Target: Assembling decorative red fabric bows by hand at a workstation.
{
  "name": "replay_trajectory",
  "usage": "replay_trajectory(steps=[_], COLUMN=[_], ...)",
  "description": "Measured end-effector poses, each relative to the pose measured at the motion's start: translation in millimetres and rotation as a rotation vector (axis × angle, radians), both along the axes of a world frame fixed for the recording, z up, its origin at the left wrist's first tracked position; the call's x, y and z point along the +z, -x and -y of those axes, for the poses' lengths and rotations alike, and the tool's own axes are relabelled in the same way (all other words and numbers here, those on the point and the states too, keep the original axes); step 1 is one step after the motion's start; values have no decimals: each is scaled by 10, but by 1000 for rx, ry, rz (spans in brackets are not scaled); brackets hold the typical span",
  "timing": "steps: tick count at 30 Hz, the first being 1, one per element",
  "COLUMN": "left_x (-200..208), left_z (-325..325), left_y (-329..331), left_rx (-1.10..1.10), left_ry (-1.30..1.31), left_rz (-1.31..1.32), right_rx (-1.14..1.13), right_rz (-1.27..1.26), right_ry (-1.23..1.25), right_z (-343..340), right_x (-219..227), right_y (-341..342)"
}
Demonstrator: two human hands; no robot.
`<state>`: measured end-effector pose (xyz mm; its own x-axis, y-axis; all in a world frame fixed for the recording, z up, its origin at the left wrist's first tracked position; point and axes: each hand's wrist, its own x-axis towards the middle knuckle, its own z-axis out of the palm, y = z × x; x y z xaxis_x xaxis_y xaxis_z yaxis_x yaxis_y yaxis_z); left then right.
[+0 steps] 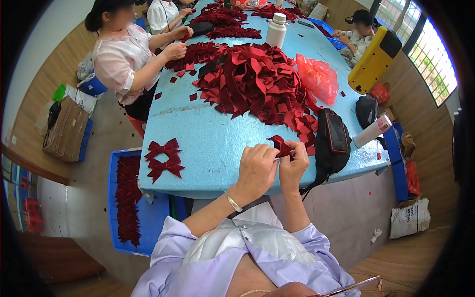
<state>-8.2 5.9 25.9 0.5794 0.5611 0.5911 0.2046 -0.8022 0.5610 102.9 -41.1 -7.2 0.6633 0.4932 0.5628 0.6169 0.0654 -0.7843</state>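
Long pale-blue table (213, 153), loose heap of dark-red fabric pieces (257, 84), left hand (254, 167) and right hand (293, 168) pinched together on a small folded dark-red ribbon (280, 144), over the table's near end, visible length slanting down rightward.

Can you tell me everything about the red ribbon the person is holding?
The red ribbon is a small, deep red piece that looks like soft, velvety fabric. It is bent or folded. The fingers of the left hand and right hand pinch it and hide part of it, so I can't tell its whole shape. It is held up near the closest edge of the blue table.
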Motion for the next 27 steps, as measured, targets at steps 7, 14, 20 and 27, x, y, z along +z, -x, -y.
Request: replay_trajectory(steps=[7,14,20,27], left_x=[-27,-161,-183,-184], left_z=[-125,-157,-50,-82], left_y=[41,-80,-177,-223], left_rx=[-101,-204,-250,-333], left_ry=[96,713,925,987], left_rz=[-35,136,290,356], right_rx=[-44,-74,-98,-100], right_rz=[258,333,353,302], right_ry=[-31,-30,-32,-28], right_z=[-22,-23,-27,-16], right_x=[32,25,15,13], right_y=[4,11,16,-52])
